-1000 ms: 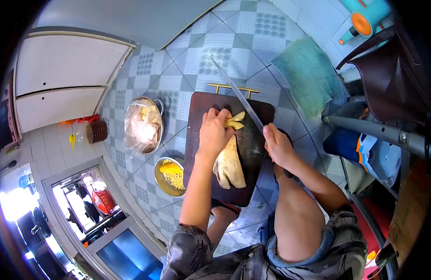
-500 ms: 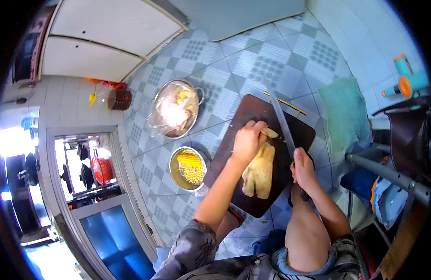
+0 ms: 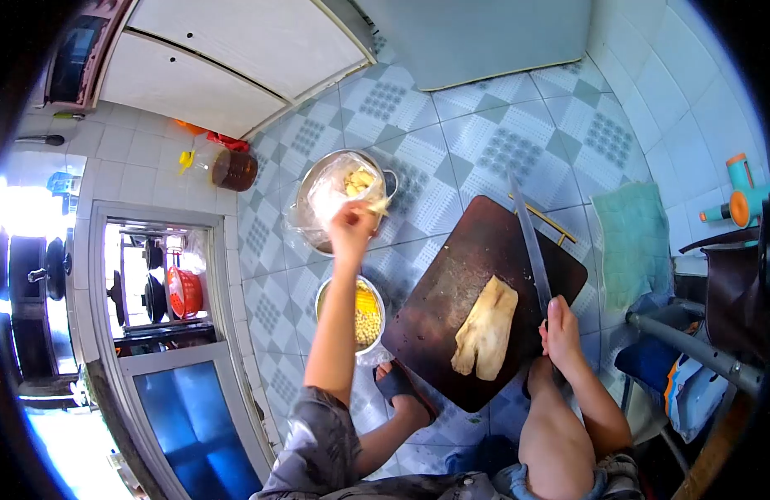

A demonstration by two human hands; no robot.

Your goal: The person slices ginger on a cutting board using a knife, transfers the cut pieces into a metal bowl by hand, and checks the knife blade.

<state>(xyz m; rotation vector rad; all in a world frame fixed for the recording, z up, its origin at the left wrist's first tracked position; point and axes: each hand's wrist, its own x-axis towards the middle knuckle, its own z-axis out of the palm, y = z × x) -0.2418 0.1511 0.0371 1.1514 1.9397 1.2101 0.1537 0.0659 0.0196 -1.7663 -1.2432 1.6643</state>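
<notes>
My right hand (image 3: 560, 337) is wrapped around the handle of a long knife (image 3: 532, 250), its blade over the right side of the dark cutting board (image 3: 422, 317). A pale, yellowish-brown chunk of food, split at its lower end (image 3: 487, 329), lies on that board; I cannot tell its kind. My left hand (image 3: 354, 231) is over the rim of a metal pot (image 3: 391, 179), pinching a small pale slice (image 3: 378, 207). Inside the pot, a clear plastic bag (image 3: 325, 193) surrounds cut yellowish pieces (image 3: 359, 180).
Below the pot, partly behind my left forearm, a metal bowl (image 3: 382, 329) holds yellow corn kernels (image 3: 366, 321). A bottle of brown liquid (image 3: 233, 170) stands by the wall. A green mat (image 3: 631, 242) and a metal-framed seat (image 3: 693, 350) are to the right.
My left hand has moved from the board to the pot at the upper left, carrying the cut slice. The knife stays in my right hand beside the chunk. The view has shifted slightly.
</notes>
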